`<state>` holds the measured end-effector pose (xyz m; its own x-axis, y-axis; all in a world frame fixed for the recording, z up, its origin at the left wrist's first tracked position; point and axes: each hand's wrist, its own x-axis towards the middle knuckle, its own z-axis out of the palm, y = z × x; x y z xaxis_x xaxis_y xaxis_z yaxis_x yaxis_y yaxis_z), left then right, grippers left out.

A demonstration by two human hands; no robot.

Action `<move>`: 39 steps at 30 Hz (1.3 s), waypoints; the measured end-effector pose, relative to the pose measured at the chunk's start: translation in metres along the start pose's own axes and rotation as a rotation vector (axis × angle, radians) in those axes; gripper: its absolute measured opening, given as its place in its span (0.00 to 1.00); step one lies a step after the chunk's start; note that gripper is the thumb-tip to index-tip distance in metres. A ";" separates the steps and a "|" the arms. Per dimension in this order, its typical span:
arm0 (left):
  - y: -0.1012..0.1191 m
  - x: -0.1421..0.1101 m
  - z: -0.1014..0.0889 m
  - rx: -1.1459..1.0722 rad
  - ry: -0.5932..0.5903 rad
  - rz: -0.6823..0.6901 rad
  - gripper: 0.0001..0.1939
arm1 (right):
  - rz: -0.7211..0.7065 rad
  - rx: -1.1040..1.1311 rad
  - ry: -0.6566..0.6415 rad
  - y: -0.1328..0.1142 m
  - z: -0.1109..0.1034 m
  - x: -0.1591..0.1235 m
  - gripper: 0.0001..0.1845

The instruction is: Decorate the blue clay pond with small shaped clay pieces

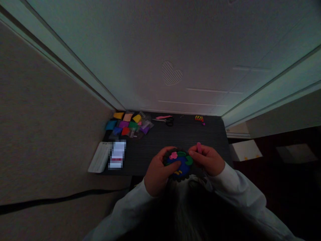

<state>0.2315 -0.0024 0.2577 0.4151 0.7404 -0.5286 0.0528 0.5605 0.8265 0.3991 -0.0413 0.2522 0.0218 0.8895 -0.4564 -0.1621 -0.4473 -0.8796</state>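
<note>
My left hand (160,172) is closed round a small round clay plaque (185,170), its thumb lying across the front. Dark and scalloped at the edge, the plaque has a blue middle with green leaf shapes, a pink flower and small yellow pieces. At its right side, my right hand (207,160) pinches a slim pink tool (199,147) whose upper end sticks up between the fingers. The tool's lower end is hidden, so I cannot tell whether it touches the plaque.
Small bags of coloured clay (125,124) lie at the table's back left. Beside them are scissors (163,121) and another pink tool (164,117). A red and yellow piece (199,118) sits at the back right. A phone with a blurred screen (117,154) and a white packet (99,157) lie left.
</note>
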 end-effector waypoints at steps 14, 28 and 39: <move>0.004 -0.001 -0.001 0.120 -0.058 0.041 0.18 | -0.017 -0.099 -0.028 -0.016 0.000 0.001 0.12; 0.007 -0.003 0.001 0.108 -0.051 0.024 0.20 | -0.007 -0.119 -0.041 -0.018 0.000 0.000 0.11; 0.009 -0.002 0.000 0.097 -0.087 0.034 0.19 | -0.232 -0.279 0.027 -0.022 0.001 -0.006 0.09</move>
<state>0.2313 0.0016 0.2663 0.4947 0.7214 -0.4846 0.1228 0.4940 0.8607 0.4019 -0.0368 0.2740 0.0527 0.9692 -0.2408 0.1252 -0.2456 -0.9613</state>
